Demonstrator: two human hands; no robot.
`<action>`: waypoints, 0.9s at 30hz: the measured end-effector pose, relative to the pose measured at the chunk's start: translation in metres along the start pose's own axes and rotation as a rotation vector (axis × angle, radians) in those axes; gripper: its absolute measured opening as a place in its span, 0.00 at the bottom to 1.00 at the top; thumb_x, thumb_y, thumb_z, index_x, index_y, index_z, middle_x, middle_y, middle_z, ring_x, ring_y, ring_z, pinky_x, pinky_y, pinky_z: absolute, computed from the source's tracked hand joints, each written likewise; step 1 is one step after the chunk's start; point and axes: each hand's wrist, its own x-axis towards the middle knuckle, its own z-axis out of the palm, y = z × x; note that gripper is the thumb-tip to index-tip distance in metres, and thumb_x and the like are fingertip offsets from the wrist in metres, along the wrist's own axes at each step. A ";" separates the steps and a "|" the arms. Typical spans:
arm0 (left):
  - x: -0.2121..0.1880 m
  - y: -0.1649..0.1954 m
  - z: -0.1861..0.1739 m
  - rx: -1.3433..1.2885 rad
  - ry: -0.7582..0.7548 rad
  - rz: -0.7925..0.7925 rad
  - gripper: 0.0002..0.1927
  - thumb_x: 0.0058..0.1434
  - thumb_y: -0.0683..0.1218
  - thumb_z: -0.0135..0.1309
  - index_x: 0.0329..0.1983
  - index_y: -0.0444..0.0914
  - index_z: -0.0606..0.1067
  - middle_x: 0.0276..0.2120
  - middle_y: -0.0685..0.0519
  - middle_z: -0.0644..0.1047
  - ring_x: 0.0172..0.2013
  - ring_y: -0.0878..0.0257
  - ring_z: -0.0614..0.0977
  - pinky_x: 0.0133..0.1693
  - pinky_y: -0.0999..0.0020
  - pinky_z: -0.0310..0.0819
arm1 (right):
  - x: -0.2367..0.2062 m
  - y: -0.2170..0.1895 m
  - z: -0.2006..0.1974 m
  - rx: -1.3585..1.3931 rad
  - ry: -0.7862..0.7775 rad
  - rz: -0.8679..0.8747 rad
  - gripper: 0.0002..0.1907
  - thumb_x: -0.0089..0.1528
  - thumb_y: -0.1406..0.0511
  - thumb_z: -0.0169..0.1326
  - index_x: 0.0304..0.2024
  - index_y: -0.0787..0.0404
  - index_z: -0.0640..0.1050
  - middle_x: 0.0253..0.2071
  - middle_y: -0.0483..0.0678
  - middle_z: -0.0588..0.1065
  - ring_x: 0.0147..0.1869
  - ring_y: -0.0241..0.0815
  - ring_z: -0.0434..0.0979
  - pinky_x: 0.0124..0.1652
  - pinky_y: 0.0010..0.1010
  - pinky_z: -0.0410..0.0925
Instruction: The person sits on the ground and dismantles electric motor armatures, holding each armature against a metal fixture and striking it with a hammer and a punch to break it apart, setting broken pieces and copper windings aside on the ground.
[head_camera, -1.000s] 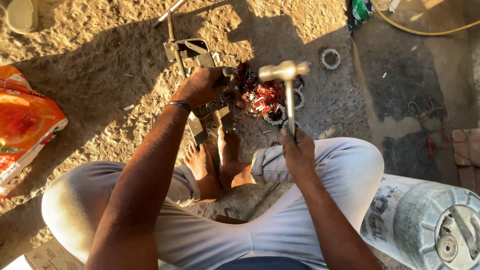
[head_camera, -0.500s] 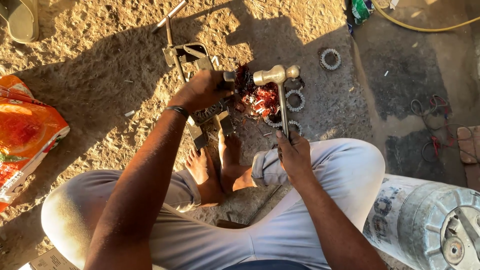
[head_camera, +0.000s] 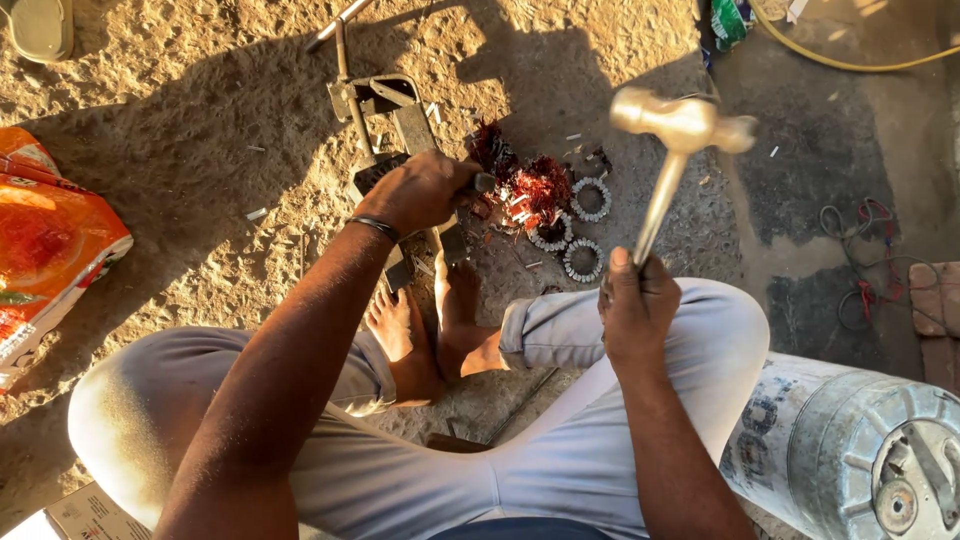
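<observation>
One hammer (head_camera: 683, 125), three ring-shaped metal cores (head_camera: 590, 200)

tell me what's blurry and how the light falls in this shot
Head view: the hammer head is smeared by motion blur, while the right hand gripping its handle and the left hand by the reddish wire bundle stay sharp; low warm sunlight lights the sandy ground, with long dark shadows crossing it and over the ground at upper right.
</observation>
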 end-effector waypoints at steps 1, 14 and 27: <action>-0.001 0.001 -0.001 0.013 -0.025 -0.010 0.12 0.69 0.44 0.53 0.55 0.47 0.78 0.33 0.51 0.82 0.28 0.63 0.82 0.34 0.65 0.84 | -0.001 -0.002 -0.001 0.048 0.003 0.017 0.16 0.70 0.61 0.54 0.28 0.57 0.68 0.20 0.37 0.64 0.19 0.26 0.58 0.17 0.22 0.54; 0.008 -0.003 -0.012 -0.052 -0.062 0.014 0.12 0.65 0.42 0.57 0.51 0.45 0.80 0.34 0.51 0.83 0.33 0.60 0.84 0.37 0.62 0.82 | 0.001 0.011 -0.011 0.054 0.045 0.062 0.13 0.69 0.61 0.55 0.31 0.57 0.70 0.20 0.37 0.64 0.18 0.26 0.58 0.16 0.22 0.53; 0.008 -0.011 -0.005 -0.008 -0.079 -0.002 0.05 0.70 0.44 0.54 0.44 0.42 0.80 0.31 0.51 0.83 0.29 0.63 0.84 0.33 0.64 0.84 | 0.015 -0.067 0.003 -0.120 -0.083 -0.359 0.15 0.71 0.59 0.52 0.35 0.62 0.72 0.20 0.43 0.66 0.21 0.33 0.64 0.23 0.29 0.58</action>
